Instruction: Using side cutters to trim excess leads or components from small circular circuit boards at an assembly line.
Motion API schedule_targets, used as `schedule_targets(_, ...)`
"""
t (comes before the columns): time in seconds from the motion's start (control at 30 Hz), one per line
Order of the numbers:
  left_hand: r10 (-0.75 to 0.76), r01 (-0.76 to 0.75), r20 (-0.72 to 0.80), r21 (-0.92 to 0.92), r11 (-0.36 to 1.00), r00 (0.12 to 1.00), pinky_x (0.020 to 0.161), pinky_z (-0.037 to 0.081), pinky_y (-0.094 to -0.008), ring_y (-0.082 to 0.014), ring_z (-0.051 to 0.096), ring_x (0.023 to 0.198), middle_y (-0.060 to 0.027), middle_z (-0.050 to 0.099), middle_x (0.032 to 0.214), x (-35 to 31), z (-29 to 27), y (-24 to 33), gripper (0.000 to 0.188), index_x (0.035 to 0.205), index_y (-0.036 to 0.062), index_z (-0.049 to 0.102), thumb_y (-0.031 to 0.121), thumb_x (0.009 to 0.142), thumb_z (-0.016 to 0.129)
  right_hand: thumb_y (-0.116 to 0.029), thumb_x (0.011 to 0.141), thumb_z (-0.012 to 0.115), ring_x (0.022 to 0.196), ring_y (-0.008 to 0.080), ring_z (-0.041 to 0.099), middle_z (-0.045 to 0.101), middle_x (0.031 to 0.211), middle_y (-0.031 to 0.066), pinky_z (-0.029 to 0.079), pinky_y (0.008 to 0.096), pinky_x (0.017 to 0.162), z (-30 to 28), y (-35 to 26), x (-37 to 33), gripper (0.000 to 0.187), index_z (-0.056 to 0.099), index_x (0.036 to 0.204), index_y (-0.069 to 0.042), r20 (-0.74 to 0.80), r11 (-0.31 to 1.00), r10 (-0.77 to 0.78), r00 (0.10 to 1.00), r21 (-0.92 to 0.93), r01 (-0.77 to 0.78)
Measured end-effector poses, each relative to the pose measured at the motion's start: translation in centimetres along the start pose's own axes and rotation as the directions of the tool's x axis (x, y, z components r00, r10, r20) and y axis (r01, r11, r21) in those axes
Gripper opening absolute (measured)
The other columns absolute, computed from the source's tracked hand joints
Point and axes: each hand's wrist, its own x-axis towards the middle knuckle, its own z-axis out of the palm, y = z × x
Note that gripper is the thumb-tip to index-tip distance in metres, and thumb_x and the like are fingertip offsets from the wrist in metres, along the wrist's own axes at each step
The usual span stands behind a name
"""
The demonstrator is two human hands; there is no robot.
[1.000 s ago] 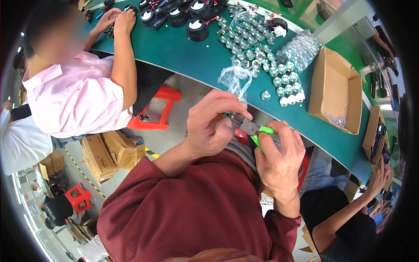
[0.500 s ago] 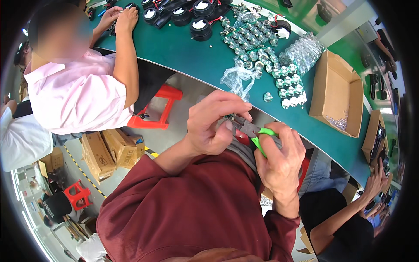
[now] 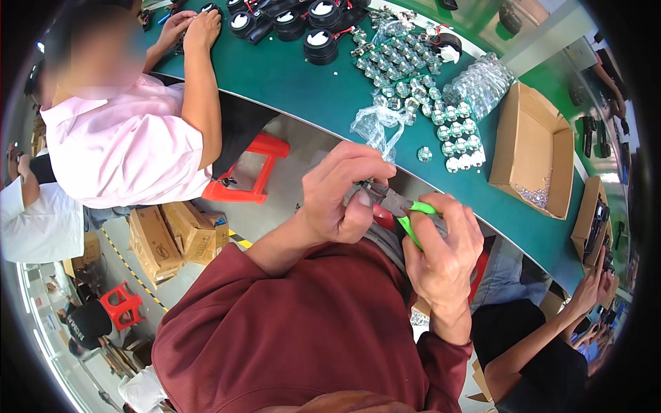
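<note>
My left hand (image 3: 342,196) is closed, with thumb and fingers pinching a small circuit board (image 3: 370,184) that they mostly hide. Wrapped in my right hand (image 3: 444,251) are cutting pliers with bright green handles (image 3: 396,204). Their jaws meet the piece at my left fingertips; whether they grip it is too small to tell. Both hands are in front of my body, just off the table's near edge. Beyond them on the green table (image 3: 289,89) lie a crumpled clear plastic bag (image 3: 379,125), one loose round board (image 3: 424,153) and a panel of joined round boards (image 3: 463,141).
More board panels (image 3: 396,58) and a clear-wrapped bundle (image 3: 478,86) lie farther back. An open carton (image 3: 530,148) at right holds small clear bits. Black round housings (image 3: 320,45) stand at the far edge. Co-workers sit on both sides, one in a pink shirt (image 3: 127,144).
My hands and the pliers keep nearly the same pose. The whole view has shifted slightly. At right, a co-worker's hand has moved a little.
</note>
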Motion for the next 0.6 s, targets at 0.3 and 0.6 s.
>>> schedule_targets(0.3, 0.01, -0.009, -0.021, 0.045, 0.999, 1.0, 0.067, 0.052, -0.0343, -0.0238, 0.061, 0.076, -0.0124, 0.068, 0.078, 0.06, -0.11, 0.09, 0.031, 0.102, -0.0055, 0.065, 0.006, 0.078, 0.05, 0.001, 0.062, 0.072, 0.084, 0.031, 0.067, 0.065, 0.101, 0.0125, 0.052, 0.0389, 0.073, 0.2, -0.29, 0.11, 0.027, 0.071, 0.088, -0.002, -0.008, 0.999, 0.018, 1.0, 0.037, -0.017)
schedule_targets(0.6, 0.012, -0.011, -0.014, 0.081, 0.997, 1.0, 0.065, 0.052, -0.0347, -0.0253, 0.061, 0.075, -0.0126, 0.066, 0.078, -0.06, -0.12, -0.05, 0.034, 0.097, -0.0057, 0.065, 0.007, 0.07, 0.049, 0.005, 0.059, 0.07, 0.082, 0.032, 0.065, 0.065, 0.098, 0.0127, 0.053, 0.0396, 0.072, 0.34, -0.5, 0.17, 0.028, 0.071, 0.086, 0.0, -0.018, 0.997, 0.038, 0.999, 0.062, -0.037)
